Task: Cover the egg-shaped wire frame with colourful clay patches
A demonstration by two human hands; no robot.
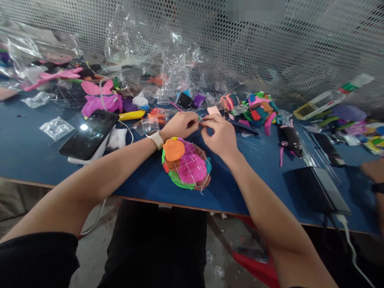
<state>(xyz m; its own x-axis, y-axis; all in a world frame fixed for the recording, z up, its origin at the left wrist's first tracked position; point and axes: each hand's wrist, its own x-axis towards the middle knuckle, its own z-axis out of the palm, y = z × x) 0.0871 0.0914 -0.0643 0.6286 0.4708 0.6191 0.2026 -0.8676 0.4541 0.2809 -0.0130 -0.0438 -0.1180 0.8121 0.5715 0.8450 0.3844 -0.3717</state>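
My left hand [180,125], with a white-banded watch on its wrist, is closed in a pinch above the table. Fingertip to fingertip with it, my right hand [220,134] is pinching too. Between them shows a small greenish piece [200,119], mostly covered by the fingers; its kind is unclear. Just below the hands lies an oval wire-mesh shape [192,168] covered with modelling clay in pink, orange, green, brown and teal. A round orange clay lump [174,149] sits on its upper left. Neither hand grips this shape.
On the blue table [147,180] lie a phone [90,134], a yellow cutter [132,115], a multicoloured clay figure [261,108], a bottle [333,98] and a power bank [322,190]. Plastic bags [177,68] line the perforated metal wall. Another person's hand [373,170] is at far right.
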